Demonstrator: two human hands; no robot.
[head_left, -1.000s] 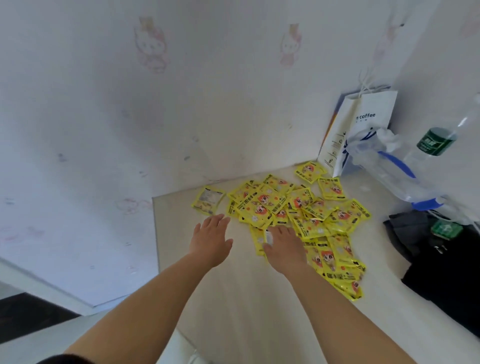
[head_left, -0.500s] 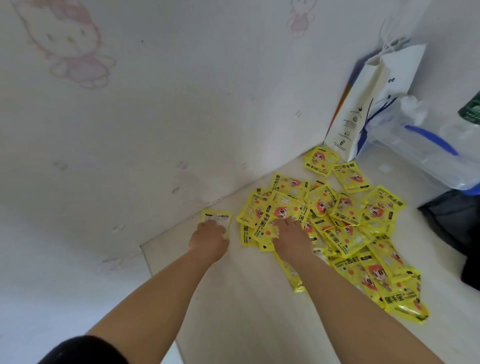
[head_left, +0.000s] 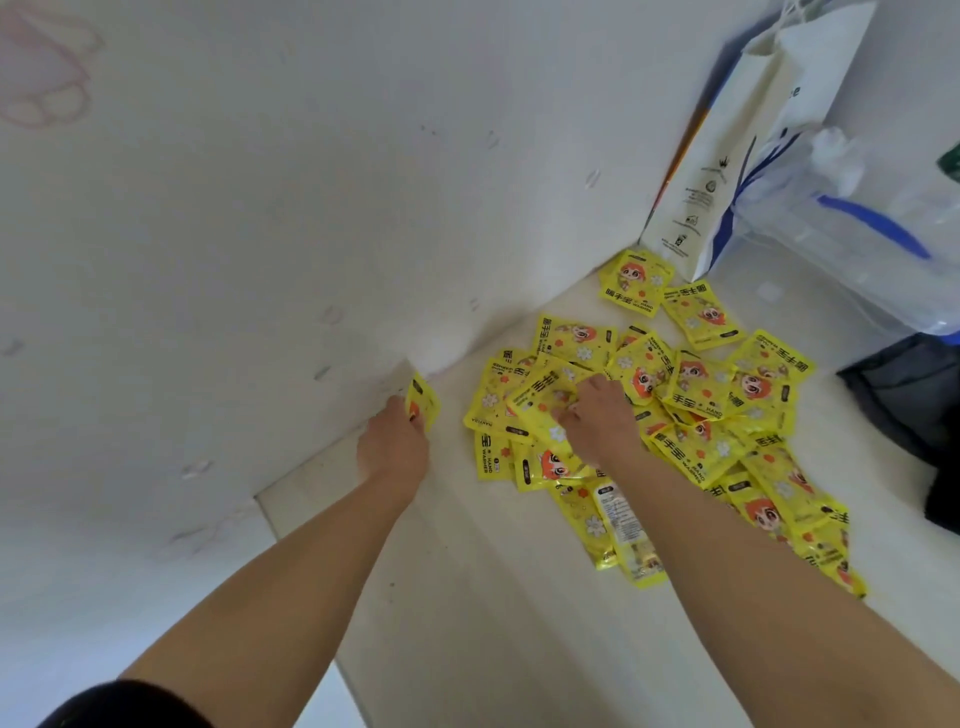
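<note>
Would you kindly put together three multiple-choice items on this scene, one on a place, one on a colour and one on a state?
1. Where does the white paper bag stand?
A. in the corner beyond the pile of packets
B. on the floor
C. on a chair
2. What colour are those packets mainly?
A. blue
B. yellow
C. green
3. What is the left hand doing?
A. lying flat, empty
B. pinching a single packet apart from the pile
C. lifting a cup
1 A: it leans at the wall behind the pile.
2 B: the wrappers are yellow.
3 B: its fingers grip one packet by the wall.
</note>
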